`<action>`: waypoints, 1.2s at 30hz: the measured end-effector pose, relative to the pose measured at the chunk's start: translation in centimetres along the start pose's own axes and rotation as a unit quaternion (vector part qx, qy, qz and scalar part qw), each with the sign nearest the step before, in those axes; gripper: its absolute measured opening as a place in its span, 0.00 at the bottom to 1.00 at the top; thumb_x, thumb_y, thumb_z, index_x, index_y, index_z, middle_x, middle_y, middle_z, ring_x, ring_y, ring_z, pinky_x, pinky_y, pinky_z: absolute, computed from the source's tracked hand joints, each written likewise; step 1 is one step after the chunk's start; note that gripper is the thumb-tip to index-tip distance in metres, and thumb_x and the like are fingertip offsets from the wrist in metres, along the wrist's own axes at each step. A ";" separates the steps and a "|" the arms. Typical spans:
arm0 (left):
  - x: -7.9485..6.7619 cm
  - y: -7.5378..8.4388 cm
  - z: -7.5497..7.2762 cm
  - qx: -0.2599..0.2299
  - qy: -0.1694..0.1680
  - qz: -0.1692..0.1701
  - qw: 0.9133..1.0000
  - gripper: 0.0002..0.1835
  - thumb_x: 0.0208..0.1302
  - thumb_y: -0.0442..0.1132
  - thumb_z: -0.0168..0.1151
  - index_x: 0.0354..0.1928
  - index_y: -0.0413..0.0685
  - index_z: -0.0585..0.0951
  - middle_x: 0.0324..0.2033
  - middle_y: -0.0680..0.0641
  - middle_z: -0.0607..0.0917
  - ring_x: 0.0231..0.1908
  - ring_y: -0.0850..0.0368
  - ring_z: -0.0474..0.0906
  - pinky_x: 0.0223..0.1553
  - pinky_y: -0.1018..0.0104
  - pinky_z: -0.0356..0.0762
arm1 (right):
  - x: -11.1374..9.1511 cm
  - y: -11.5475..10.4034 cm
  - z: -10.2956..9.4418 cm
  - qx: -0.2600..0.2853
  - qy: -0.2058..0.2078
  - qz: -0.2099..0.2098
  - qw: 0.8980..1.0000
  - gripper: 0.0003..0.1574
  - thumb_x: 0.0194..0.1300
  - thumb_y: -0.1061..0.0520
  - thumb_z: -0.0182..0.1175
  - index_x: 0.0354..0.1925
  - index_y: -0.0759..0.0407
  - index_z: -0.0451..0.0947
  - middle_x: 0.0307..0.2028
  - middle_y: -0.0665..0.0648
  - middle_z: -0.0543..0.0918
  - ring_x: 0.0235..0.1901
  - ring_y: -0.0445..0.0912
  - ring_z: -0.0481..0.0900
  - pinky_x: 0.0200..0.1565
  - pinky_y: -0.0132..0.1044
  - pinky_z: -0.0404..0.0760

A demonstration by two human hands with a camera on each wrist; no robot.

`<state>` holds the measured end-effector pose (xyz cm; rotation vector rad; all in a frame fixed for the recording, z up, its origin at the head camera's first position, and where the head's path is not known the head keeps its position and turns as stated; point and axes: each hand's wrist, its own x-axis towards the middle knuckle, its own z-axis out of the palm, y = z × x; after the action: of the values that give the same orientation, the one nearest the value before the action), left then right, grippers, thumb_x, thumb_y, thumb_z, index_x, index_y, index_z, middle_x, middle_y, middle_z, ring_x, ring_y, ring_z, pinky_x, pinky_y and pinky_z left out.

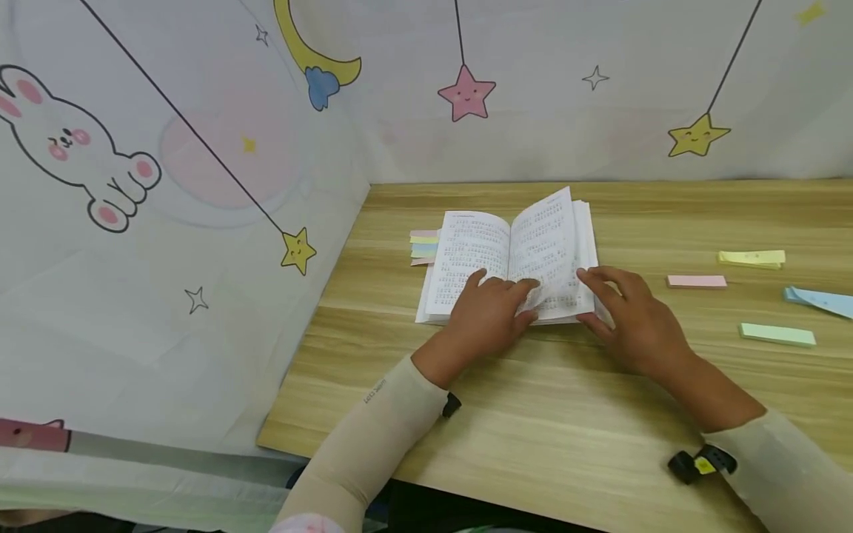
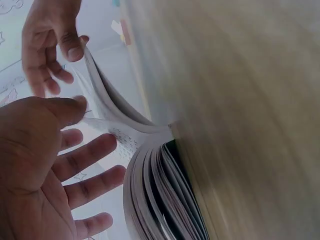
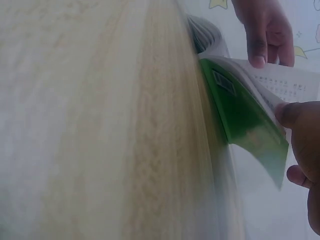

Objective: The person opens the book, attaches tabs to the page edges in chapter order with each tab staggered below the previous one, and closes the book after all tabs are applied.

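Observation:
An open book (image 1: 476, 252) with printed pages lies on the wooden table. Colored sticky tabs (image 1: 424, 248) stick out from its left edge. My left hand (image 1: 489, 314) is over the lower middle of the spread, its fingers spread loosely against the pages in the left wrist view. At the lower right corner, my right hand (image 1: 636, 318) pinches the edge of the right-hand pages between thumb and fingers. Those pages are lifted and curved. The right wrist view shows the green back cover (image 3: 240, 112) with a barcode, raised beneath the pages.
On the table (image 1: 533, 429) right of the book lie a yellow sticky-note strip (image 1: 751, 258), a pink one (image 1: 697, 282), a green one (image 1: 777, 334) and a blue one (image 1: 823, 300). A wall (image 1: 533, 148) with cartoon drawings stands behind and to the left.

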<state>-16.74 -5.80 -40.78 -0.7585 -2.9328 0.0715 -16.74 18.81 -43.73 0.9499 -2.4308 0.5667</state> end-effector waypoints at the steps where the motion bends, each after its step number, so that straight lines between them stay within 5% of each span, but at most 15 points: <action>1: 0.1 -0.1 0.0 -0.005 0.004 -0.006 1.000 0.27 0.65 0.55 0.53 0.65 0.60 0.67 0.43 0.57 0.83 0.47 0.59 0.76 0.62 0.49 0.53 | 0.0 0.0 0.0 0.001 -0.002 0.004 1.000 0.39 0.59 0.45 0.63 0.65 0.55 0.65 0.59 0.61 0.67 0.54 0.58 0.68 0.28 0.49 0.77; 3: 0.2 -0.4 0.2 -0.006 0.023 -0.019 1.000 0.32 0.65 0.51 0.53 0.70 0.57 0.59 0.36 0.55 0.84 0.41 0.59 0.78 0.61 0.48 0.54 | 0.0 0.1 0.0 0.005 -0.002 0.003 1.000 0.39 0.54 0.51 0.67 0.63 0.56 0.67 0.58 0.61 0.68 0.55 0.57 0.68 0.32 0.50 0.77; 5: 0.1 -0.6 0.4 0.009 0.077 -0.048 0.996 0.41 0.62 0.46 0.54 0.73 0.50 0.47 0.36 0.52 0.83 0.41 0.57 0.78 0.61 0.44 0.55 | -0.1 0.2 0.1 0.006 -0.007 -0.008 1.000 0.35 0.50 0.55 0.69 0.57 0.57 0.73 0.56 0.60 0.70 0.54 0.56 0.69 0.34 0.50 0.77; 8: 0.1 -1.1 0.7 0.048 0.205 -0.107 0.972 0.48 0.60 0.39 0.52 0.73 0.53 0.33 0.51 0.42 0.77 0.55 0.47 0.71 0.59 0.34 0.49 | -0.1 0.3 0.3 0.002 -0.017 -0.030 0.999 0.26 0.49 0.59 0.70 0.49 0.57 0.79 0.52 0.59 0.74 0.54 0.56 0.69 0.37 0.50 0.77; 11: 0.0 -1.4 0.4 0.099 0.280 -0.118 0.948 0.44 0.58 0.34 0.52 0.73 0.60 0.42 0.67 0.36 0.56 0.67 0.37 0.48 0.59 0.31 0.41 | -0.1 0.4 0.4 -0.002 -0.020 -0.041 0.999 0.18 0.48 0.59 0.70 0.41 0.57 0.83 0.50 0.58 0.75 0.54 0.56 0.69 0.36 0.50 0.76; 14: 0.0 -1.1 -0.2 0.124 0.224 -0.060 0.965 0.31 0.61 0.43 0.59 0.66 0.63 0.65 0.68 0.40 0.55 0.69 0.39 0.43 0.62 0.37 0.40 | -0.1 0.4 0.4 0.001 -0.012 -0.039 0.999 0.14 0.46 0.59 0.72 0.35 0.58 0.84 0.49 0.57 0.74 0.53 0.55 0.68 0.34 0.49 0.76; 16: -0.1 -0.6 -0.5 0.093 0.142 -0.012 0.985 0.23 0.60 0.54 0.61 0.57 0.61 0.75 0.64 0.46 0.64 0.67 0.44 0.51 0.63 0.46 0.46 | -0.1 0.4 0.4 0.006 -0.011 -0.036 0.999 0.12 0.45 0.60 0.72 0.33 0.57 0.84 0.49 0.56 0.74 0.54 0.55 0.68 0.33 0.48 0.76; 18: -0.1 -0.1 -0.4 0.055 0.075 0.023 0.995 0.21 0.59 0.63 0.57 0.48 0.61 0.80 0.56 0.52 0.74 0.62 0.50 0.61 0.60 0.53 0.54 | -0.2 0.4 0.4 0.010 -0.016 -0.034 0.999 0.12 0.44 0.61 0.73 0.32 0.55 0.83 0.49 0.55 0.73 0.54 0.54 0.67 0.32 0.47 0.76; 21: -0.2 0.3 0.0 0.019 0.019 0.049 0.998 0.19 0.60 0.65 0.54 0.38 0.62 0.82 0.44 0.60 0.80 0.51 0.57 0.71 0.54 0.58 0.62 | -0.2 0.3 0.5 0.015 -0.022 -0.033 0.999 0.14 0.43 0.63 0.73 0.31 0.54 0.83 0.50 0.55 0.72 0.55 0.53 0.67 0.33 0.46 0.75; 26: 0.0 0.4 0.4 0.020 -0.002 0.046 0.999 0.13 0.66 0.56 0.52 0.34 0.61 0.80 0.35 0.63 0.82 0.45 0.59 0.75 0.53 0.58 0.63 | -0.1 0.1 0.5 -0.002 0.003 -0.026 1.000 0.24 0.44 0.60 0.73 0.43 0.55 0.81 0.53 0.58 0.71 0.53 0.56 0.68 0.28 0.47 0.75; 28: 0.1 0.3 0.5 0.023 0.007 0.033 0.999 0.14 0.67 0.52 0.51 0.49 0.57 0.77 0.31 0.60 0.82 0.41 0.60 0.77 0.54 0.57 0.62 | -0.1 0.1 0.4 -0.007 0.008 -0.012 1.000 0.35 0.43 0.60 0.73 0.53 0.55 0.77 0.56 0.59 0.69 0.53 0.58 0.68 0.25 0.47 0.75; 30: 0.1 0.1 0.6 0.019 0.050 0.011 0.998 0.28 0.64 0.46 0.53 0.65 0.50 0.63 0.31 0.55 0.82 0.41 0.58 0.77 0.57 0.55 0.62 | -0.1 0.1 0.3 -0.003 0.008 -0.008 1.000 0.40 0.41 0.61 0.73 0.56 0.54 0.75 0.58 0.60 0.68 0.54 0.58 0.67 0.26 0.47 0.75; 33: 0.1 -0.3 0.6 0.043 0.176 -0.035 0.983 0.46 0.60 0.38 0.53 0.73 0.52 0.36 0.51 0.42 0.75 0.56 0.47 0.69 0.61 0.44 0.54 | -0.1 0.0 0.2 0.012 0.004 -0.019 1.000 0.30 0.41 0.64 0.73 0.47 0.55 0.82 0.55 0.59 0.70 0.54 0.58 0.67 0.34 0.49 0.75; 36: 0.1 -0.6 0.3 0.077 0.262 -0.047 0.961 0.43 0.60 0.36 0.53 0.73 0.62 0.43 0.67 0.37 0.54 0.67 0.37 0.46 0.61 0.35 0.42 | 0.0 0.1 0.2 0.022 0.006 -0.035 0.999 0.16 0.41 0.66 0.72 0.34 0.56 0.85 0.50 0.58 0.73 0.54 0.58 0.67 0.40 0.52 0.73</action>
<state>-17.10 -6.28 -41.07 -0.5156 -2.4207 0.0760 -16.86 18.80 -43.95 1.0419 -2.3740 0.6015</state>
